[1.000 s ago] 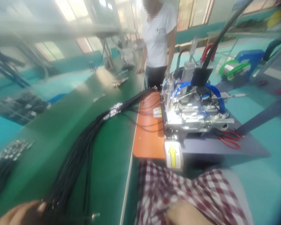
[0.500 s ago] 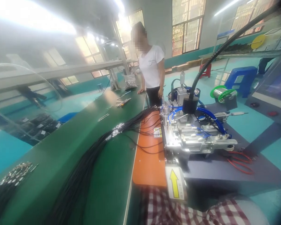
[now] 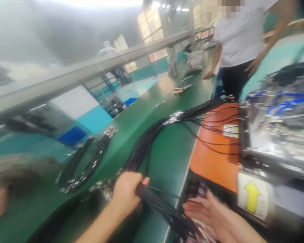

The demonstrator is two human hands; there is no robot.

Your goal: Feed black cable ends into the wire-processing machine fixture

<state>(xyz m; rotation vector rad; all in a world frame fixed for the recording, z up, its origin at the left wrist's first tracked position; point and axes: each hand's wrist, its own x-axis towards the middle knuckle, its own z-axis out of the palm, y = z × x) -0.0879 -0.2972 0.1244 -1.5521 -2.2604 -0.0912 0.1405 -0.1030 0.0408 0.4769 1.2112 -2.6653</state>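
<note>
My left hand (image 3: 126,190) is wrapped around a thick bundle of black cables (image 3: 158,204) above the green table. The bundle's near end hangs toward the table's front edge, and the rest runs away from my fist along the tabletop. Beside that near end my right hand (image 3: 204,211) has its fingers stretched out, apart from a firm grip. Bright metal connectors (image 3: 174,117) cluster partway along the cables. Several strands cross an orange board (image 3: 215,152) to the machine on the right.
A metal machine (image 3: 281,131) with blue tubes stands right, a yellow arrow label (image 3: 253,195) before it. Coiled black cables (image 3: 84,165) lie left on the green table (image 3: 164,162). A co-worker in a white shirt (image 3: 240,37) stands at the far side; another person's head shows at left.
My view has swung left and down. Both my hands have come into view, the left now holding the cable bundle, which it has raised at its near end.
</note>
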